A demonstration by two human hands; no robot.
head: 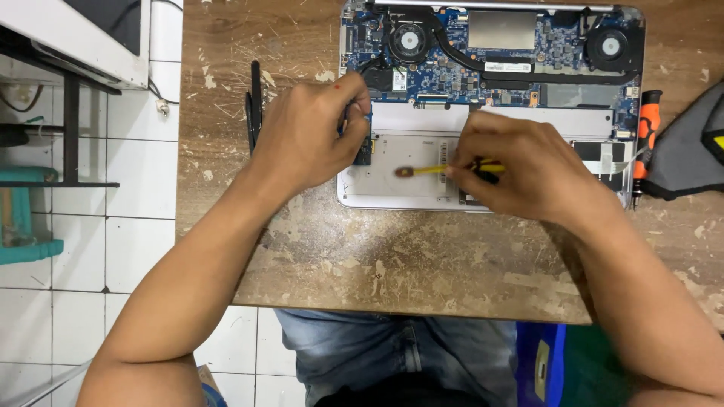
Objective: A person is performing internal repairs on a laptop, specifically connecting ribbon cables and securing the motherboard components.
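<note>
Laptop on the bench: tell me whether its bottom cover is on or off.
Off. The laptop shows bare circuit board, two fans and heat pipe.

Labels and screens in view:

1. White label (507,67): a narrow rectangular strip, set flat on the blue board (528,45) inside the open laptop (392,197), just below the black heat pipe (452,47), right of centre.
2. Small label (399,78): a square patch, pale with dark marks, on the dark card near the board's left end, below the left fan (409,40).
3. Monitor (83,34): at the far upper left, beside the worktop (422,256). White casing, dark panel; only a corner shows.

No packages or signs are in view.
</note>
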